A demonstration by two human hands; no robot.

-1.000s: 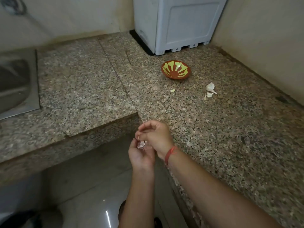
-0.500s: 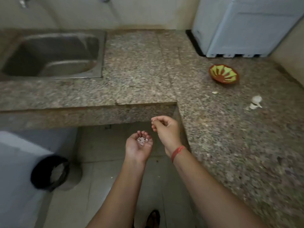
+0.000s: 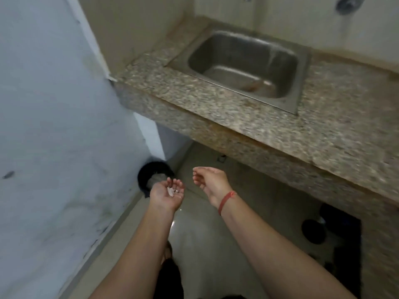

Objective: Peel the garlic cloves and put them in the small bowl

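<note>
**Bare forearms, one red wrist thread**

Both forearms (image 3: 140,244) are uncovered from the near edge of the view up to the left hand (image 3: 167,194) and the right hand (image 3: 210,180). A thin red thread bracelet (image 3: 226,201) circles the right wrist, lying slightly slanted across it. Near the bottom edge, between the arms, shows a dark garment (image 3: 170,281), too dim to identify.

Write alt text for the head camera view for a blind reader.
A person's left hand, palm up, cups small white scraps, probably garlic skin, near a black bin on the floor. The right hand, a red thread at its wrist, is empty, below a granite counter with a steel sink.
</note>
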